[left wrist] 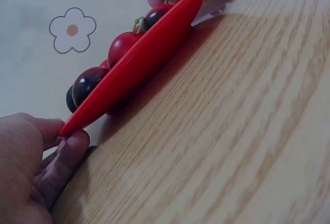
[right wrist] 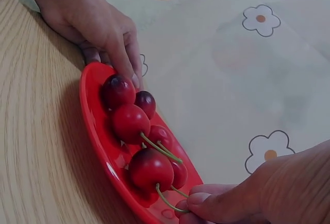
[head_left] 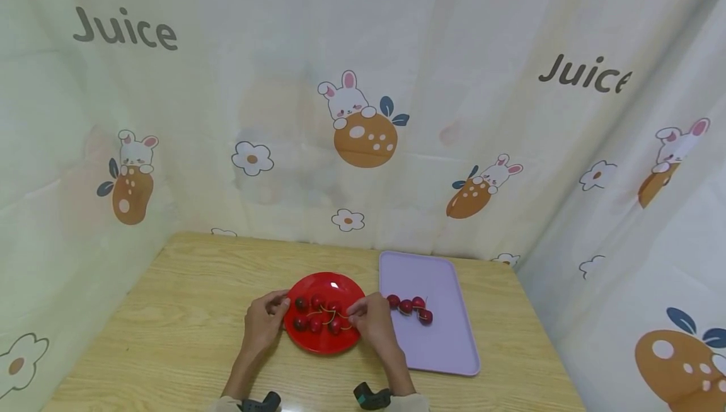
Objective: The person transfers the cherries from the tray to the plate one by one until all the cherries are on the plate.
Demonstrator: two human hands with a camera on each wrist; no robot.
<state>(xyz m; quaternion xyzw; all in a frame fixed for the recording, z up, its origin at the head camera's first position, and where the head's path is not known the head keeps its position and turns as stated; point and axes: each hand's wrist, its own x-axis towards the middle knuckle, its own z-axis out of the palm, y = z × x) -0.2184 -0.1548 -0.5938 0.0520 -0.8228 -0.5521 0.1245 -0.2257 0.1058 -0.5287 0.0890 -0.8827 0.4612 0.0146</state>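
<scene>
Several dark red cherries [head_left: 316, 324] with green stems lie in two rows on a round red plate [head_left: 323, 344]. My left hand [head_left: 263, 322] pinches the plate's left rim, thumb above and fingers beneath, as the left wrist view shows. At the plate's right side, my right hand [head_left: 371, 320] pinches the stem of a cherry [right wrist: 149, 170] between thumb and finger. That cherry is still within the plate's rim, close to the others. In the left wrist view the plate [left wrist: 139, 69] appears edge-on, hiding part of the fruit.
A lilac rectangular tray [head_left: 437, 352] lies right of the plate, with several more cherries [head_left: 405, 307] grouped near its left side. Both rest on a wooden table [head_left: 187, 311]. A printed curtain [head_left: 295, 198] hangs behind and along the sides.
</scene>
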